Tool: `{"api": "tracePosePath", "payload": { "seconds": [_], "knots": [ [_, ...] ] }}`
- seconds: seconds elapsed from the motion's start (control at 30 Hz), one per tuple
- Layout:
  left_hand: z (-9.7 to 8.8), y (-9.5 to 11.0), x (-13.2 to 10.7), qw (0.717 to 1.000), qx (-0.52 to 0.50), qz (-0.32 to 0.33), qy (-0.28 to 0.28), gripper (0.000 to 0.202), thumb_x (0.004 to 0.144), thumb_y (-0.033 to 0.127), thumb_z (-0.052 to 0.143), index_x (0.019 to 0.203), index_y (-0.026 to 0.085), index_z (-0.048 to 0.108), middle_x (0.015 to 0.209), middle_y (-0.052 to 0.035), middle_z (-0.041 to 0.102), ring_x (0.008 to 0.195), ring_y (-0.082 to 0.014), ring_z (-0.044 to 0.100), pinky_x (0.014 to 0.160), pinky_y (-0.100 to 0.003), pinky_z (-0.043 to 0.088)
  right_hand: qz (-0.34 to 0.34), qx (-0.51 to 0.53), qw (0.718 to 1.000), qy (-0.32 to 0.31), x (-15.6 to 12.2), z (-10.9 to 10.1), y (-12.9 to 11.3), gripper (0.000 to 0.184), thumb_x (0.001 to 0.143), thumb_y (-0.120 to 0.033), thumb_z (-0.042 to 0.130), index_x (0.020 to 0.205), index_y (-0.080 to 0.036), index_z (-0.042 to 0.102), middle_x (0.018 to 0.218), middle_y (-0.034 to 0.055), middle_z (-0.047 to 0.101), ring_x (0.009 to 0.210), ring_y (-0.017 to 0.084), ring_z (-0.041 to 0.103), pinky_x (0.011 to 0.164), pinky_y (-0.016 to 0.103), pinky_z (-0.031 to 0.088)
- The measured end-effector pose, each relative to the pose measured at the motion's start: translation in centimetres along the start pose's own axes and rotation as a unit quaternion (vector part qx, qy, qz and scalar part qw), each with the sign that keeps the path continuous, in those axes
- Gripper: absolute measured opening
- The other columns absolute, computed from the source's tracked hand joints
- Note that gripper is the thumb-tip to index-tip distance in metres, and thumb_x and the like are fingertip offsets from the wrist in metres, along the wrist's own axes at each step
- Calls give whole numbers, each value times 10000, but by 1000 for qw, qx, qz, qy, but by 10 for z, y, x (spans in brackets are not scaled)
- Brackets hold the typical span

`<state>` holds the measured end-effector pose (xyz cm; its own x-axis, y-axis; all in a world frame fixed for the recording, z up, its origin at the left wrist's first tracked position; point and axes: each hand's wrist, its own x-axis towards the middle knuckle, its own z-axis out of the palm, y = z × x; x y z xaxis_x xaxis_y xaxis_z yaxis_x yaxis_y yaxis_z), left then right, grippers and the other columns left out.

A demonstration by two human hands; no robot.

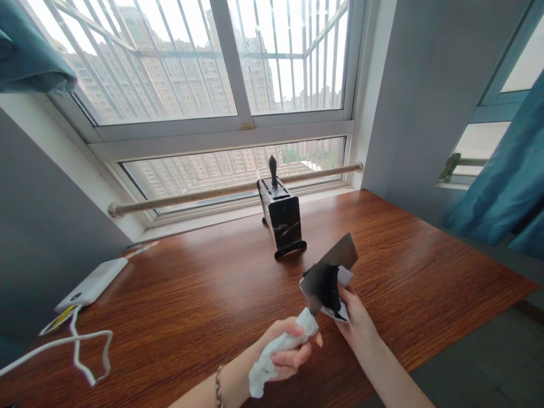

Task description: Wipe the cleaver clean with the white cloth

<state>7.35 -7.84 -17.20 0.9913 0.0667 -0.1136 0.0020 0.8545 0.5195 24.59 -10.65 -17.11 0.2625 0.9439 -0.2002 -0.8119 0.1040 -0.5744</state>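
Observation:
A kitchen cleaver with a broad grey blade [345, 253] is held above the table, its blade pointing up and to the right. My left hand [293, 354] is closed round its handle end, which is wrapped in a crumpled white tissue or cloth [266, 362]. My right hand [355, 314] grips a black-and-white cloth [345, 277] folded over the blade; some of its fingers are hidden behind the cloth. Just beyond the blade stands a black knife block [285, 221], with one dark-handled tool [272, 170] upright in its top.
Under my hands is a brown wooden table [204, 283]. At left lie a white power bank [91, 283] and a looped white cable [76, 340]. A rail [204, 195] runs along the barred window behind, and a blue curtain [497, 175] hangs at right.

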Motion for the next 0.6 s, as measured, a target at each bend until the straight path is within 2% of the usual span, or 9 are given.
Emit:
{"api": "tracePosePath", "payload": {
  "seconds": [0.07,0.17,0.23,0.3,0.37,0.43,0.53,0.6],
  "knots": [
    [0,3,-2,1000,0,-14,-5,361,704,278,500,961,43,591,418,18,541,134,-42,176,162,-177,168,-22,18,1000,13,16,-8,-19,262,664,-209,723,915,-195,647,850,9,687,804,173,643,700,262,531],
    [6,3,-4,999,30,-16,-3,282,685,259,548,876,60,603,355,30,485,137,-74,246,161,-191,243,-74,40,995,50,38,-21,-53,180,736,-213,655,914,-189,647,839,3,689,803,156,643,718,252,530],
    [11,0,-3,997,68,12,37,179,671,212,578,784,74,592,358,23,480,179,-78,322,194,-180,301,-107,49,990,73,47,-30,-71,142,776,-205,615,914,-190,645,861,-12,688,803,130,640,739,227,523],
    [17,-4,-1,988,106,54,94,119,662,170,599,751,106,553,375,26,486,239,-90,411,247,-174,367,-119,52,988,84,47,-37,-79,128,797,-197,590,912,-191,646,886,-21,685,805,111,638,757,211,516],
    [20,-6,2,973,138,98,156,186,668,164,611,819,144,505,406,33,513,301,-117,493,301,-192,426,-105,51,989,86,37,-41,-73,127,795,-186,586,904,-194,651,879,-23,688,792,106,640,755,207,518],
    [21,-7,4,948,178,128,230,258,696,192,608,902,170,454,453,28,555,334,-129,524,308,-190,428,-64,46,994,80,20,-41,-55,131,779,-171,596,888,-198,662,842,-17,694,767,117,645,740,226,526],
    [20,-2,6,901,247,150,323,250,740,231,596,914,176,425,470,59,532,283,-60,417,264,-126,327,27,34,998,53,-11,-32,-19,114,766,-164,602,848,-150,680,802,43,699,755,186,656,747,339,530],
    [19,1,6,878,292,164,341,202,749,233,582,861,180,423,438,95,465,263,-36,347,254,-121,292,85,32,995,26,-27,-22,-2,132,772,-182,595,843,-115,683,815,80,697,781,222,655,776,394,511]
  ]
}}
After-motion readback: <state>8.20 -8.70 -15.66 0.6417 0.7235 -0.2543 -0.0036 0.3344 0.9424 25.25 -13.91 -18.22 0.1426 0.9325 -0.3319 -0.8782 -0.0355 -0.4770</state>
